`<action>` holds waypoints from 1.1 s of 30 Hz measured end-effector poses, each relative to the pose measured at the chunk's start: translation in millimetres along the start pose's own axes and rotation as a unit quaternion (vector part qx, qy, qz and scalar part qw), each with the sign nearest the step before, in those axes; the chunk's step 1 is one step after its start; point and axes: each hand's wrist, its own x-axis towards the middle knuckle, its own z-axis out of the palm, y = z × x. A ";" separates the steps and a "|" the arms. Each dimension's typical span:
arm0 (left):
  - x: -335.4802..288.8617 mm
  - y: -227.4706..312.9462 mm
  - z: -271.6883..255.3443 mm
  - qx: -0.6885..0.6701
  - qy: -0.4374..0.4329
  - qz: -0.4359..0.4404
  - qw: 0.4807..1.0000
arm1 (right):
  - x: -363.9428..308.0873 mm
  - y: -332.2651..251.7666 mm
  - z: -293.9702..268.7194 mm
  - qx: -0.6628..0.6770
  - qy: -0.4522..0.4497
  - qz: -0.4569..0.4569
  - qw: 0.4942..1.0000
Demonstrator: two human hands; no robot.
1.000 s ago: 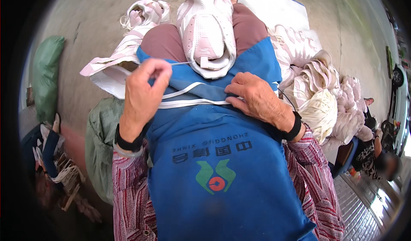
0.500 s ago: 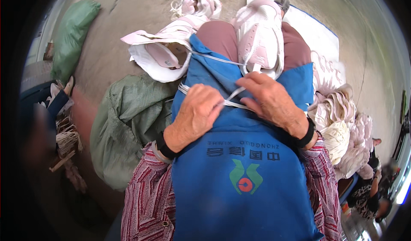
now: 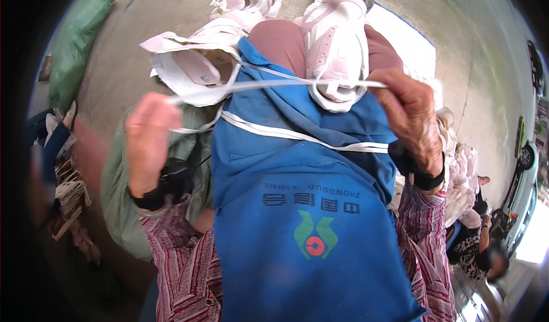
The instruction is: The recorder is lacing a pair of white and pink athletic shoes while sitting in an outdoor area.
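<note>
A white shoelace [image 3: 269, 85] is pulled taut across my lap between my two hands. My right hand [image 3: 410, 119] pinches its right end between thumb and fingers. My left hand [image 3: 150, 142], smeared by motion, is closed around its left part. More white lace [image 3: 297, 134] lies in a band over my blue apron [image 3: 309, 179]. Just beyond the stretched lace, a pale pink and white shoe upper [image 3: 337, 47] rests between my knees. Left of it lies another shoe upper [image 3: 203, 73], its opening facing me and its pink lining showing.
A green sack [image 3: 123, 190] lies by my left side, with a second green sack [image 3: 80, 47] farther off. Several pink-white shoe uppers [image 3: 460, 167] are heaped at my right. White sheeting [image 3: 400, 30] covers floor ahead. A person [image 3: 477, 253] sits at far right.
My hands have moved apart, left hand leftward and right hand rightward and up, drawing the lace straight between them. The whole view has shifted slightly.
</note>
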 end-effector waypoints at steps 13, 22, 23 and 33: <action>20.2 14.1 -141.8 -0.370 0.079 0.099 0.920 | -13.8 66.7 -91.4 0.111 0.411 0.197 0.883; 42.3 79.3 83.5 0.058 -0.130 0.409 0.901 | -18.7 -48.3 -22.5 0.312 -0.064 -0.113 0.941; 41.3 74.6 106.2 0.006 -0.229 0.420 0.878 | -20.8 -53.9 -10.5 0.311 -0.139 -0.118 0.933; 14.0 -11.8 98.4 0.240 -0.094 0.084 0.963 | -77.1 37.1 -16.1 -0.059 0.013 0.149 0.987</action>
